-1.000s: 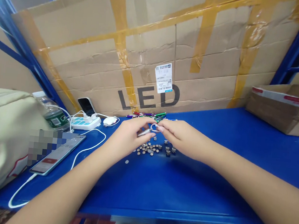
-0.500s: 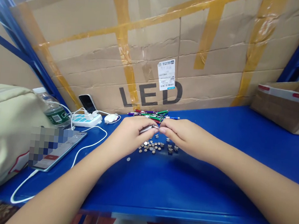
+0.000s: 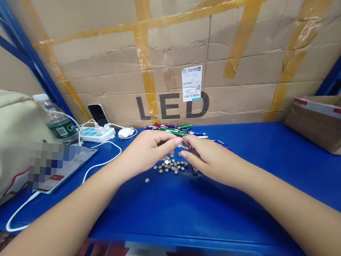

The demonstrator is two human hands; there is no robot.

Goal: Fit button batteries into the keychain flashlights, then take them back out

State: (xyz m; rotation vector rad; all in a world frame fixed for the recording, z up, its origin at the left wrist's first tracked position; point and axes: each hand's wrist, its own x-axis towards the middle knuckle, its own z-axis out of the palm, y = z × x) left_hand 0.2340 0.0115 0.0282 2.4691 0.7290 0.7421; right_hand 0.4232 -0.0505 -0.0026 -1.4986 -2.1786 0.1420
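Observation:
Over the blue table [image 3: 157, 207], my left hand [image 3: 153, 150] pinches a slim silver metal piece [image 3: 184, 144] between thumb and index finger. The piece reaches across to my right hand [image 3: 212, 156], whose curled fingers close round its other end while the thumb sits a little lower. Its exact shape is partly hidden by my fingers. Just below both hands lie several small round button cells [image 3: 169, 168], loose and in short stacks. Behind my fingertips is a pile of slim coloured metal pens [image 3: 170, 127], in red, green, purple and blue.
On the left are a cream bag [image 3: 2, 148], a tablet [image 3: 66, 170] on a white cable, a bottle [image 3: 62, 127], a power strip [image 3: 97, 134] and a phone [image 3: 97, 115]. A large cardboard sheet [image 3: 103, 69] stands behind. An open carton [image 3: 324, 122] sits at right.
My fingers have shifted round the silver piece; it now shows between the hands instead of lying along the left fingers. My right thumb has moved away from the left fingertips. The view shifted slightly.

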